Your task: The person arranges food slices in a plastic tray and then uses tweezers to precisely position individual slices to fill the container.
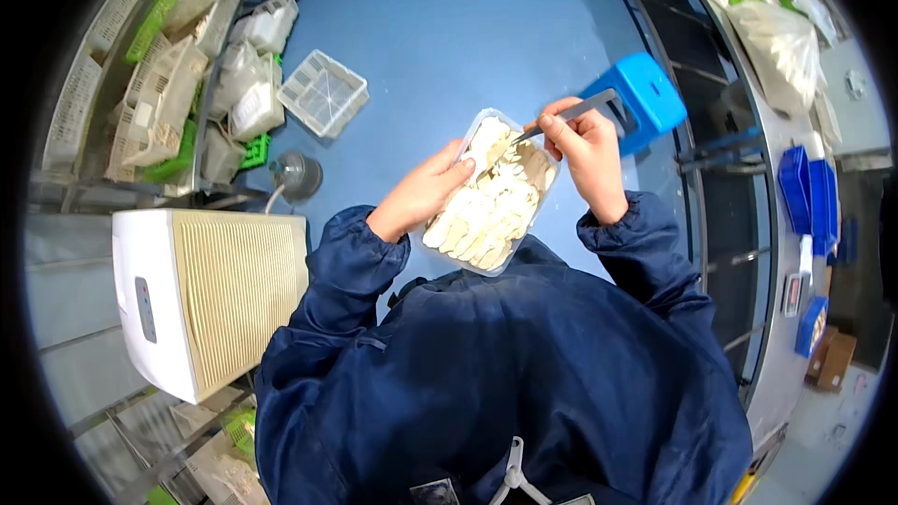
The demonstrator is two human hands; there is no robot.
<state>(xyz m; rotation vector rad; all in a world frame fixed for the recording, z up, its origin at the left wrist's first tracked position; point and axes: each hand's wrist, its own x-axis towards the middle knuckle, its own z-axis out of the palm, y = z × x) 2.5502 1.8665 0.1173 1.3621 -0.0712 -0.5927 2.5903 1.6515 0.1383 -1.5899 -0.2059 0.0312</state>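
A clear plastic tub filled with pale, cream-coloured flat pieces is held in front of my body. My left hand grips its left side, with the thumb over the rim. In my right hand is a pair of metal tweezers, held like a pen. The tweezer tips reach down among the pieces near the tub's far end. Whether the tips hold a piece is too small to tell.
A blue plastic stool stands beyond my right hand. On the blue floor lies a clear plastic basket. Racks with white baskets and a white appliance line the left. A metal table with blue bins runs along the right.
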